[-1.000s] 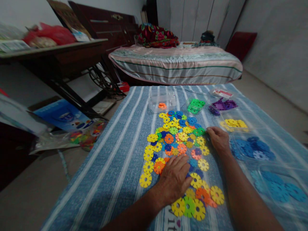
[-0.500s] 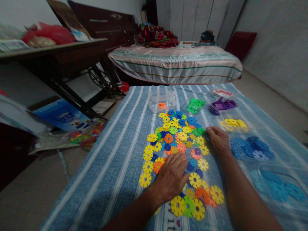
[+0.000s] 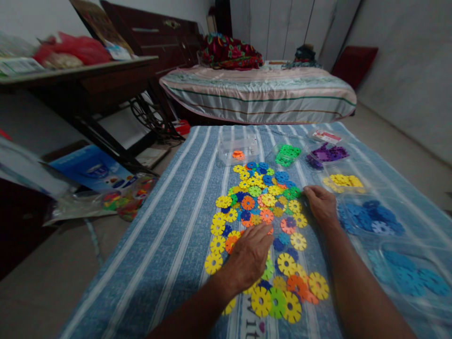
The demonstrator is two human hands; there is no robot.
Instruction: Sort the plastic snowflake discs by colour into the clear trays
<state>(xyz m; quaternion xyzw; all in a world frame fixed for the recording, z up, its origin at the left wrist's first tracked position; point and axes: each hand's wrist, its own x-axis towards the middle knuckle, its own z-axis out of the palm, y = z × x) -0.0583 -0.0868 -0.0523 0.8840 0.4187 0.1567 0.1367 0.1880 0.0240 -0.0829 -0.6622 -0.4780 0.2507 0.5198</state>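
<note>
Many flat plastic snowflake discs [image 3: 263,207] in yellow, orange, blue and green lie spread on a blue striped cloth [image 3: 176,226]. My left hand [image 3: 249,256] lies flat on the near part of the spread, fingers stretched out over yellow and orange discs. My right hand [image 3: 321,205] rests at the right edge of the pile, fingers curled down and touching a green disc [image 3: 294,192]; nothing shows gripped in it.
Clear trays hold sorted discs: one orange disc [image 3: 238,154], green [image 3: 287,154], purple [image 3: 326,154], yellow [image 3: 342,181], blue [image 3: 370,216] and light blue [image 3: 409,278]. A bed [image 3: 257,92] stands beyond, a dark table [image 3: 81,84] at left, bags on the floor [image 3: 106,188].
My left hand has slid a little to the left and toward me across the discs, uncovering some green and yellow ones. My right hand has stayed put.
</note>
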